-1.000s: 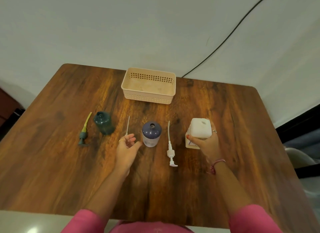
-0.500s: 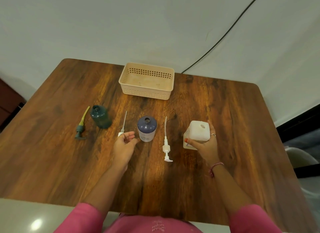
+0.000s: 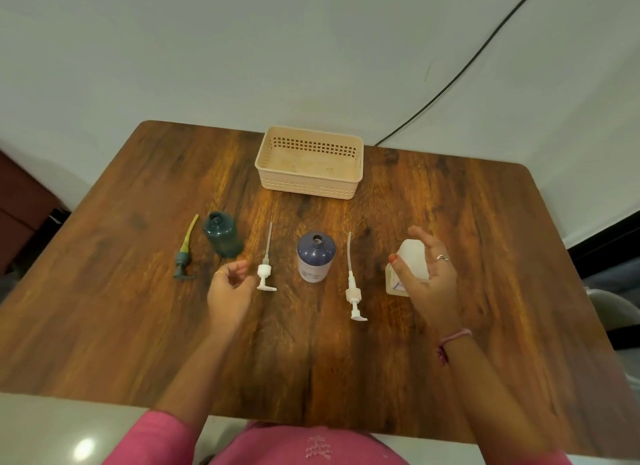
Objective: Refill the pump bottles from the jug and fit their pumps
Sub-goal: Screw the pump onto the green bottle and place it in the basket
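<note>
1. The brown table (image 3: 450, 222) holds everything in a row, easy to reach.
2. The basket (image 3: 309, 184) waits at the back.
3. The white jug (image 3: 408, 260) stands on the right. The right hand (image 3: 427, 274) is loose over it, holding nothing.
4. The purple bottle (image 3: 316, 256) and green bottle (image 3: 222, 236) stand open, ready for filling.
5. The left hand (image 3: 228, 288) is loosely curled, holding nothing.
6. Three pumps lie beside the bottles: two white pumps (image 3: 354, 288) (image 3: 266, 270) and a green pump (image 3: 184, 253).

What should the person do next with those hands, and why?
Probably close the right hand on the jug. Its fingers are spread just over the jug without gripping it, and the purple bottle and green bottle stand open, their pumps lying on the table.
</note>
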Motion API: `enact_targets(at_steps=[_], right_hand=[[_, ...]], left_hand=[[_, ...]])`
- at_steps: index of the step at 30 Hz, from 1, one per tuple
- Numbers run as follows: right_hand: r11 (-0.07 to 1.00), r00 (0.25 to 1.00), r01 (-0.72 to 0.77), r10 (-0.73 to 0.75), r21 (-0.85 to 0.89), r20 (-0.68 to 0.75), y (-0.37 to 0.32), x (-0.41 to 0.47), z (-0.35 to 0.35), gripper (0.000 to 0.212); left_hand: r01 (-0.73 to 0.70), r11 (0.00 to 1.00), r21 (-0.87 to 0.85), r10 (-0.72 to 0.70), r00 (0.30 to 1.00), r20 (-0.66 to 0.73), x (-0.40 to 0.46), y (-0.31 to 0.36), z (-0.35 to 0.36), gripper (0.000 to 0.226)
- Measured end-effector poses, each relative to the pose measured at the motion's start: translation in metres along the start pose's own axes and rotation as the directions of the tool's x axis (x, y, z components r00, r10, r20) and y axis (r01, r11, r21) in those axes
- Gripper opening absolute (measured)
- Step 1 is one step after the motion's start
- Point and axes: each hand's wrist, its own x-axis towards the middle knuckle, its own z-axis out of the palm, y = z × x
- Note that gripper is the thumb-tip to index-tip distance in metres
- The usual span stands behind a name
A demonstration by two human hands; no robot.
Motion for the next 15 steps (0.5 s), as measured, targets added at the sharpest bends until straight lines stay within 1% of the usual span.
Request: enact_targets(at_steps=[3, 6, 8, 10, 12, 15], right_hand=[[0.999, 0.999, 0.042, -0.041, 0.006, -0.011, -0.015, -0.007, 0.032, 0.038], [0.991, 0.991, 0.136, -0.136, 0.011, -0.018, -0.023, -0.016, 0.065, 0.033], [0.982, 0.983, 0.183, -0.184, 0.045, 0.000, -0.028, -0.022, 0.087, 0.032], [0.973, 0.976, 0.217, -0.219, 0.075, 0.016, -0.036, -0.028, 0.109, 0.034], [0.969, 0.971, 0.227, -0.233, 0.095, 0.055, -0.044, -0.034, 0.129, 0.034], [0.972, 0.960, 0.209, -0.225, 0.108, 0.167, -0.054, -0.038, 0.155, 0.033]], left_hand=[[-0.013, 0.995, 0.104, 0.021, 0.996, -0.083, 0.015, -0.006, -0.023, 0.032], [0.004, 0.979, 0.206, 0.028, 0.988, -0.151, 0.035, -0.009, -0.046, 0.039], [0.005, 0.957, 0.289, 0.042, 0.987, -0.158, 0.052, -0.014, -0.061, 0.046], [0.015, 0.935, 0.355, 0.033, 0.991, -0.128, 0.070, -0.020, -0.073, 0.052], [-0.003, 0.908, 0.419, 0.034, 0.997, -0.067, 0.084, -0.025, -0.080, 0.054], [-0.124, 0.855, 0.504, 0.087, 0.992, 0.096, 0.096, -0.030, -0.087, 0.052]])
